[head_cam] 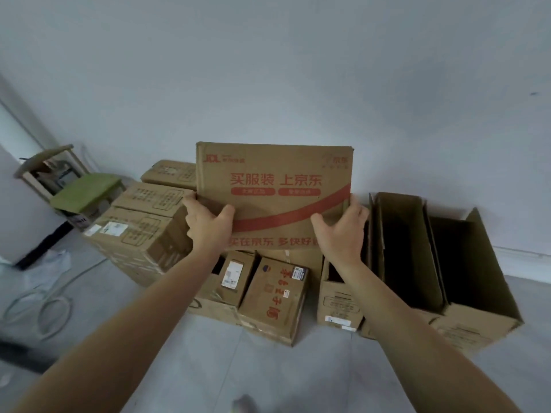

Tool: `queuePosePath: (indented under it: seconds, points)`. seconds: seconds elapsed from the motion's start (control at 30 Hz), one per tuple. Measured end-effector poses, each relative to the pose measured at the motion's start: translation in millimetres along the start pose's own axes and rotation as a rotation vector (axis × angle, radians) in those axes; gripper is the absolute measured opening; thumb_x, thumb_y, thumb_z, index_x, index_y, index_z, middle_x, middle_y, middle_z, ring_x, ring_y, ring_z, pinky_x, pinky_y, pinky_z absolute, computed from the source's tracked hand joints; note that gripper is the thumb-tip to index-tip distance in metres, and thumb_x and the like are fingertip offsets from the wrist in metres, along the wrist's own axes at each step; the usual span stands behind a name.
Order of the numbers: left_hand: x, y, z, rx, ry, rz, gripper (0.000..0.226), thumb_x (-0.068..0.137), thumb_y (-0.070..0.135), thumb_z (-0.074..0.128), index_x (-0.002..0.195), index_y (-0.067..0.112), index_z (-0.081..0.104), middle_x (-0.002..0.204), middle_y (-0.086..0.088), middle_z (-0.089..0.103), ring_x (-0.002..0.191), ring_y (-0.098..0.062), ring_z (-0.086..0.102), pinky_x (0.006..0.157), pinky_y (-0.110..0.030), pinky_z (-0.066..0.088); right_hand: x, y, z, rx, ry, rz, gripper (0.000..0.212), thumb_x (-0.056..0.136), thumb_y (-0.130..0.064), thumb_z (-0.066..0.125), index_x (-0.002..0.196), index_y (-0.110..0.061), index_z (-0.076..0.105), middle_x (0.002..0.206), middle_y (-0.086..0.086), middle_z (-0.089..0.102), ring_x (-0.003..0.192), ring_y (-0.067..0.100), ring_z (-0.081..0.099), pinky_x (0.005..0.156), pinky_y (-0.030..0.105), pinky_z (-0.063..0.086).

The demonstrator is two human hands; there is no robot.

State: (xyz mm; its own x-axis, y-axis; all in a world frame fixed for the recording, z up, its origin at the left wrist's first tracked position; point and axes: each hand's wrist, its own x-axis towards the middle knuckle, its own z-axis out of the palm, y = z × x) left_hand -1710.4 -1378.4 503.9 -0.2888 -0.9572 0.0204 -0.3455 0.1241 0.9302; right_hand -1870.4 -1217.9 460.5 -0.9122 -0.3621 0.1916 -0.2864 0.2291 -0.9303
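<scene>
A brown cardboard box with red print and a red curved stripe [274,186] is held up in front of the white wall, above the boxes on the floor. My left hand [207,222] grips its left edge, fingers behind and thumb on the front face. My right hand [340,228] grips its right edge in the same way. Below it, partly hidden by my arms, stand small boxes with labels [232,275] and one with red handwriting [274,296].
A stack of closed boxes [140,231] lies at the left. Open empty boxes [474,281] stand at the right. A green stool [86,190] and a wooden stool [47,168] are at the far left. White cable [44,305] coils on the grey floor.
</scene>
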Motion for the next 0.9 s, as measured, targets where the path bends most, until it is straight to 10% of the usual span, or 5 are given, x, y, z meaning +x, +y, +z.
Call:
queuePosePath:
  seconds: [0.3,0.9]
  points:
    - [184,-98,63,0.296,-0.265,-0.144,0.082,0.09,0.033,0.063,0.151,0.005,0.016,0.149,-0.015,0.026,0.131,-0.038,0.041,0.109,-0.055,0.039,83,56,133,-0.275,-0.038,0.289,0.077,0.083,-0.041,0.076,0.143,-0.012,0.037,0.119,-0.003,0.033,0.111,0.019,0.05,0.087,0.032,0.044]
    - [302,-228,160,0.724,-0.752,-0.487,0.076,0.09,0.039,0.063,0.148,0.008,0.025,0.132,-0.016,0.056,0.12,-0.038,0.054,0.098,-0.048,0.048,109,189,215,-0.55,-0.399,0.841,0.09,0.077,-0.046,0.078,0.147,-0.012,0.032,0.139,0.01,0.039,0.123,0.03,0.053,0.1,0.045,0.051]
